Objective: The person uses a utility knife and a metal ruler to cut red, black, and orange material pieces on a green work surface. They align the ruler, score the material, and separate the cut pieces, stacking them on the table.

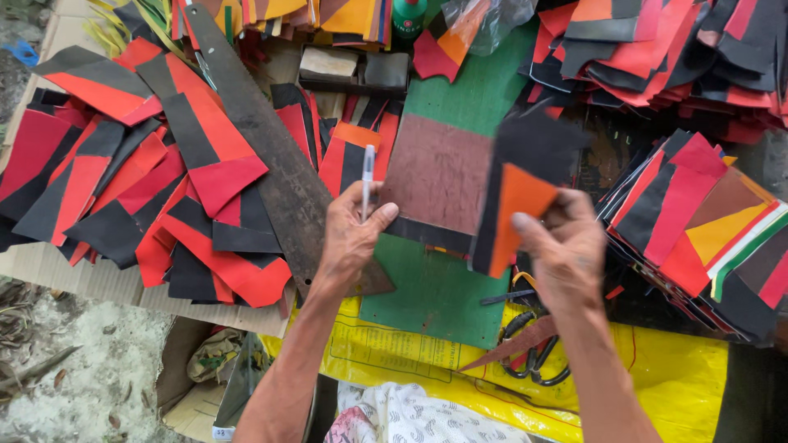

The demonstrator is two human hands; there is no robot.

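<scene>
From the head camera, a shallow dark tray (355, 70) sits near the far edge of your worktop, holding a pale block and a dark one side by side. Your left hand (351, 239) is closed around a white pen (367, 179), which stands upright between thumb and fingers, and it rests at the near left corner of the brown leather panel (439, 174). Your right hand (565, 250) pinches a black-and-orange leather piece (515, 205) by its lower edge, raised over the panel's right side. The panel lies on a green board (435, 291), with a dark band along its near edge. Heaps of red and black offcuts (156, 189) cover the worktop's left side, stacked pieces (698, 221) the right. Black scissors (529, 340) lie on yellow sheeting (673, 377) at the near edge. Bare ground shows at lower left.
</scene>
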